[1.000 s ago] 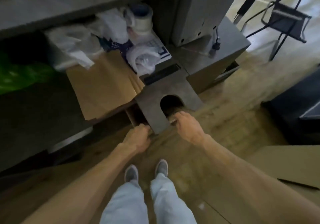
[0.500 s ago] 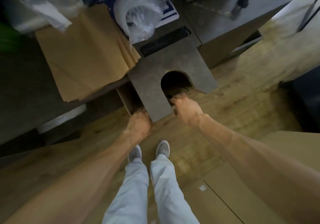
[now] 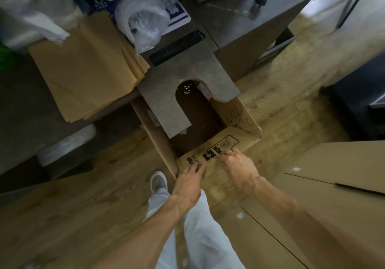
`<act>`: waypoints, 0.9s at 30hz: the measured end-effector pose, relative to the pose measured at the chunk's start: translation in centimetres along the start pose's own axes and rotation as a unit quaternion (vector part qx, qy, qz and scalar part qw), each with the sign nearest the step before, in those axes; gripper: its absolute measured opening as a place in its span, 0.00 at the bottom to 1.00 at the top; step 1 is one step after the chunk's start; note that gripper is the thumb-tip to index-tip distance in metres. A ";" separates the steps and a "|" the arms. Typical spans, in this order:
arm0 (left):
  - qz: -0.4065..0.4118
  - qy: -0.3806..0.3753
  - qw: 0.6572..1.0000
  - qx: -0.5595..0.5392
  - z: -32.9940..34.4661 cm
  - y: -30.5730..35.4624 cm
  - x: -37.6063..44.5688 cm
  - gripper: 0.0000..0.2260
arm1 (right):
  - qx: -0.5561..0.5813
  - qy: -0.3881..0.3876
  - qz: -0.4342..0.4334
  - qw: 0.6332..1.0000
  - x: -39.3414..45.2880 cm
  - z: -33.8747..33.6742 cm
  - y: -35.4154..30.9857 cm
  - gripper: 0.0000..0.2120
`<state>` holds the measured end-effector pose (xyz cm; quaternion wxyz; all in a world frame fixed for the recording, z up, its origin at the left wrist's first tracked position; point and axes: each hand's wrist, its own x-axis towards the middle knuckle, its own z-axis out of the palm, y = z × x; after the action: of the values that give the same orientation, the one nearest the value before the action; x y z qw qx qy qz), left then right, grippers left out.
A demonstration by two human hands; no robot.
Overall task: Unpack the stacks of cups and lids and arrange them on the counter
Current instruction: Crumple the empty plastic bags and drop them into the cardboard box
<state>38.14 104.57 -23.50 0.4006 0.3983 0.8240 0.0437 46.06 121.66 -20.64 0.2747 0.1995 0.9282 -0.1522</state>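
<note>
- Brown cardboard box [image 3: 216,154] now sits out on the wooden floor [image 3: 83,206], open at the top; half a second ago only a sliver of it showed under the grey cut-out panel [image 3: 166,93].
- My left hand [image 3: 188,180] rests at the box's near left corner, fingers fairly straight against the printed front flap, not wrapped round anything.
- My right hand [image 3: 237,165] presses on the same flap just beside its black printed labels; the fingers lie extended, holding nothing.
- The far half of the box is still beneath the grey panel, whose arched notch frames a dark interior.
- I cannot make out cups or lids inside; only a small glint of plastic shows deep in the shadow.
- Above, on the shelf, brown paper bags [image 3: 83,64] and a clear plastic bag [image 3: 143,23] lie side by side.
- I judge the box has come far enough out to reach into, so lifting out the stacks likely comes next.
</note>
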 end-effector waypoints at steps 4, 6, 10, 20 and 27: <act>0.004 -0.007 1.000 -0.027 -2.6 1.1 -0.4 0.23 | 0.013 0.009 0.014 1.000 -0.3 0.2 0.1 0.19; 0.005 0.005 0.996 -0.086 -7.2 1.8 -0.3 0.14 | 0.034 0.011 0.021 0.999 -0.3 0.3 0.1 0.19; 0.027 0.244 0.944 -0.223 -20.7 2.0 1.0 0.08 | 0.071 0.030 0.028 0.997 -0.3 0.8 0.0 0.21; -0.114 0.285 0.951 -0.043 -34.2 -6.7 11.6 0.16 | 0.103 0.056 0.045 0.992 -0.6 2.1 -0.4 0.24; 0.118 0.335 0.933 -0.053 -23.6 2.1 1.9 0.13 | 0.126 0.042 0.050 0.990 -0.7 1.0 -0.5 0.22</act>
<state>22.38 113.18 -7.98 0.1138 0.4335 0.8538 0.2648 46.80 120.61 -20.91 0.2159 0.2843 0.9013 -0.2453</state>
